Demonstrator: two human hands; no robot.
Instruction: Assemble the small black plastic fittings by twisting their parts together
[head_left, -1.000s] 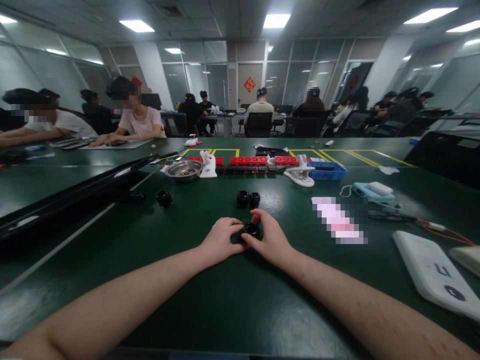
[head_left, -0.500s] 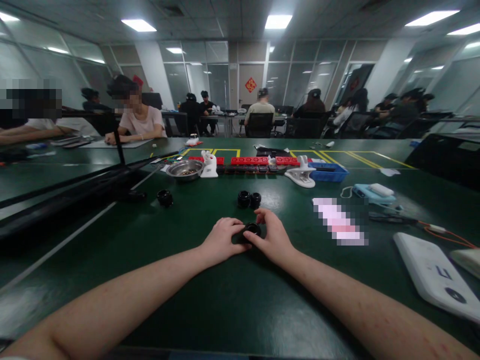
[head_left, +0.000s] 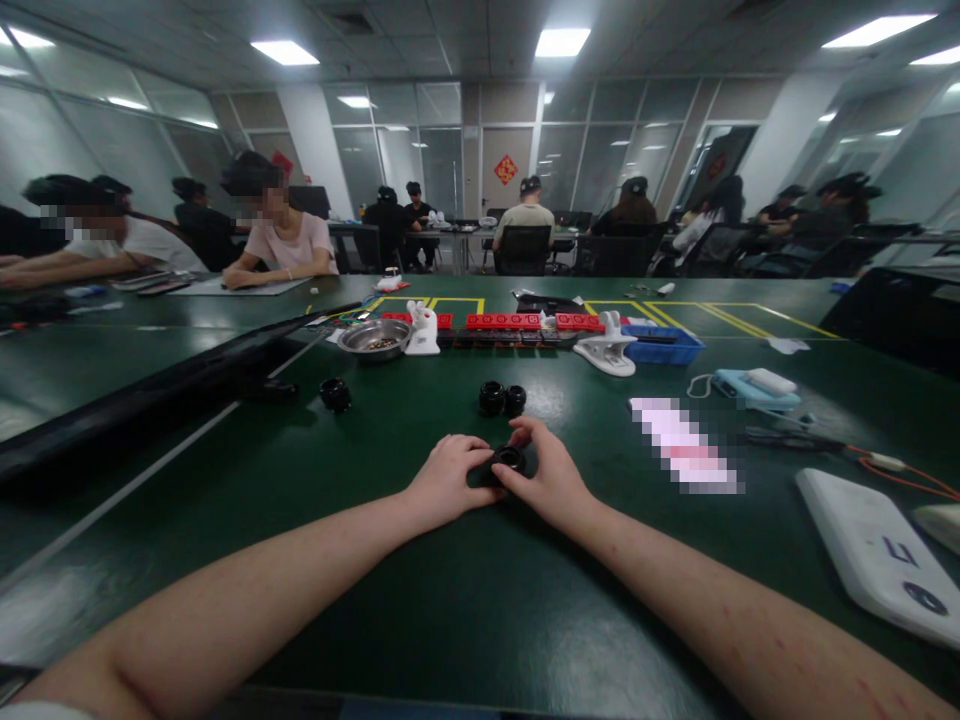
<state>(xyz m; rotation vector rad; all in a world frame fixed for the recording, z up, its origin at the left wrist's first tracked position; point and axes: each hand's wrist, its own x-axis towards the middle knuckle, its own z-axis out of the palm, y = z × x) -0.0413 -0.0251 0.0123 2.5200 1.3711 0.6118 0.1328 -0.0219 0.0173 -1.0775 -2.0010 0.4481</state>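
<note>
As before, left hand (head_left: pixel 448 480) and right hand (head_left: pixel 553 482) stay half-curled, holding a black part (head_left: pixel 510 459) between them. It looks round and glossy, its open ring uppermost

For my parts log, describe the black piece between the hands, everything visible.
The black piece is small, round and glossy, perhaps plastic or metal, with a raised ring around a dark opening that faces up. It sits roughly upright, low over or on the green table. The right hand curls around it, thumb at its near left edge; the left hand reaches its left side, contact unclear. Its underside is hidden.
</note>
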